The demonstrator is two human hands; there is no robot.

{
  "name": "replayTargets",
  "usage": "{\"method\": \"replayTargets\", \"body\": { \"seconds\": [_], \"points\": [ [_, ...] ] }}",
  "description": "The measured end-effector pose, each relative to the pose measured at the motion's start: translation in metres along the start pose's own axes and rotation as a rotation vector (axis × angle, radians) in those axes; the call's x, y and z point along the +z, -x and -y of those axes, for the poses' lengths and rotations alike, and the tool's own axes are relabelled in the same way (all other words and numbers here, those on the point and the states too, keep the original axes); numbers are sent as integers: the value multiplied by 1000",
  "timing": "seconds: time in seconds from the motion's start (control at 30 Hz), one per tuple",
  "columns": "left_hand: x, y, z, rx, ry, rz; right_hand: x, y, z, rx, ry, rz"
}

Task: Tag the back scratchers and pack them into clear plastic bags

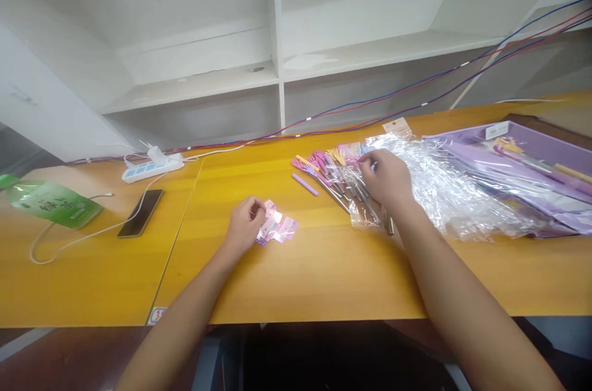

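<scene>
Loosely fanned on the worktop (324,280), far middle, slim sticks (343,184) show silvery shafts and finger-like ends (318,160) in pink, purple and yellow. The right hand (389,176) bends over their right side; the left hand (244,224) curls at small pinkish cards (280,229), nearer and left, and whether either grip holds anything cannot be told.

White open shelving (185,2), upright divider (278,27), behind yellow-brown wooden table (324,286); seam (177,230) left of centre.

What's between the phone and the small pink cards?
In the head view, going from the phone: a tabletop seam, then the left hand, right beside the cards.
</scene>
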State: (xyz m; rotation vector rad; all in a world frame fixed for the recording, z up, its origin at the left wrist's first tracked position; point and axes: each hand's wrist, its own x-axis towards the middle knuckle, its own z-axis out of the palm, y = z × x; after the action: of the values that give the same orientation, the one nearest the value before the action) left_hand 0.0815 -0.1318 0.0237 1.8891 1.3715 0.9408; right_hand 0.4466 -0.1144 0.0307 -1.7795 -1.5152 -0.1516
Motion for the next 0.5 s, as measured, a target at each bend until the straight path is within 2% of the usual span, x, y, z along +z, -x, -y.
{"method": "replayTargets", "body": {
  "seconds": [0.1,0.17,0.23,0.33,0.4,0.5],
  "points": [
    [5,5,-4,18,-19,48,-8,0,-12,-4,43,-39],
    [7,6,-5,31,-27,64,-9,3,-6,-57,23,-27],
    [6,6,-6,34,-28,66,-5,11,10,-151,-41,71],
    [4,5,-5,30,-24,49,10,28,42,-271,-34,320],
    [2,4,-4,33,-24,34,21,38,61,-261,88,441],
    [2,4,-5,43,-30,24,33,45,80,-176,291,530]
  ]
}}
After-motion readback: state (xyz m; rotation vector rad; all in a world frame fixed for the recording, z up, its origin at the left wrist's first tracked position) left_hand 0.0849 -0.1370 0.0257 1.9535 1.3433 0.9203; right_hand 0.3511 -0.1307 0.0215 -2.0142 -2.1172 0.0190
